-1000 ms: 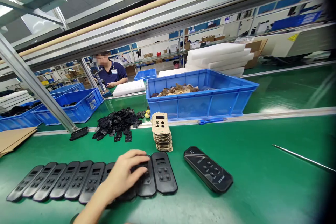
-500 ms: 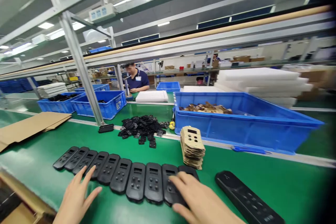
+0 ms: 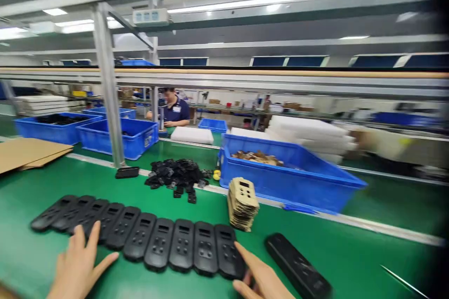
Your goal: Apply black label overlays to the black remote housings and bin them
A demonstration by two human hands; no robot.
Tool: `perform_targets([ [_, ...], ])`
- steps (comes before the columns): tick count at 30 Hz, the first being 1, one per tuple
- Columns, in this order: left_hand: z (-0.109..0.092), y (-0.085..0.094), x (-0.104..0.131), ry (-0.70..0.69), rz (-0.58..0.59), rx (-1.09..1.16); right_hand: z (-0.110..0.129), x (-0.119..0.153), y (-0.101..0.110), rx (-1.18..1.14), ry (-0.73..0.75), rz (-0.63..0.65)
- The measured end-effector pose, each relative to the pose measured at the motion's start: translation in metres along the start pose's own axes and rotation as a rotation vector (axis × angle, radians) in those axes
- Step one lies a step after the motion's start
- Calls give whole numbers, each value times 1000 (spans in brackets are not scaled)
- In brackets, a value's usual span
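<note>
A row of several black remote-like housings (image 3: 182, 245) lies side by side on the green work surface (image 3: 196, 287). My left hand (image 3: 79, 259), fingers spread, is at the lower edge of the row's left part and holds nothing. At the right end, my right hand (image 3: 261, 273) touches the edge of the last housing (image 3: 229, 252); its thumb and index finger are apart. Behind the row stands a stack of beige cut-out plates (image 3: 242, 203). A larger black device (image 3: 298, 266) lies to the right of my right hand.
Small black parts (image 3: 177, 175) form a pile behind the row. Blue bins (image 3: 280, 184) stand farther back, one holding brownish parts. Cardboard sheets (image 3: 30, 152) lie left, near a metal post (image 3: 108, 88). A person (image 3: 177, 110) sits across the line.
The view has levelled and turned right. My right hand has shifted from over the last two housings to the right edge of the end one. My left hand stays beside the row.
</note>
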State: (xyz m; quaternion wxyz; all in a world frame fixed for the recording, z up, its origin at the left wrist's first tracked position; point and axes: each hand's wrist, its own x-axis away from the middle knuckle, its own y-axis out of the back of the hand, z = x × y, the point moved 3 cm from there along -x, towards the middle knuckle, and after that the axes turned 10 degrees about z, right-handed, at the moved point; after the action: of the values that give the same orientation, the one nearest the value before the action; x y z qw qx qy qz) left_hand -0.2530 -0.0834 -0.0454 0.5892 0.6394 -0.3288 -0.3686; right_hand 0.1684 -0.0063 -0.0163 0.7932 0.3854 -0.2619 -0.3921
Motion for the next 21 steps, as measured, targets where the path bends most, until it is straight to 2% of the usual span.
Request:
perform_targets([
  [2,-1,-7,-9,-80,-151,43,4,3,15,132,-32,-67],
  [5,-21,-7,-16,-284,-243,166,-18,8,36,472,-191,-232],
  [8,-66,10,-11,-523,-227,251,-53,13,44,599,-370,-311],
  [12,-135,39,9,-743,-219,354,-95,21,47,586,-460,-343],
  [15,-176,52,20,-866,-126,420,-116,31,65,576,-505,-410],
  [17,-197,58,23,-907,-5,466,-116,32,84,567,-477,-458],
  [19,-216,65,22,-905,117,529,-101,23,101,553,-352,-492],
  [21,-235,71,18,-911,216,600,-73,4,113,529,-157,-492],
])
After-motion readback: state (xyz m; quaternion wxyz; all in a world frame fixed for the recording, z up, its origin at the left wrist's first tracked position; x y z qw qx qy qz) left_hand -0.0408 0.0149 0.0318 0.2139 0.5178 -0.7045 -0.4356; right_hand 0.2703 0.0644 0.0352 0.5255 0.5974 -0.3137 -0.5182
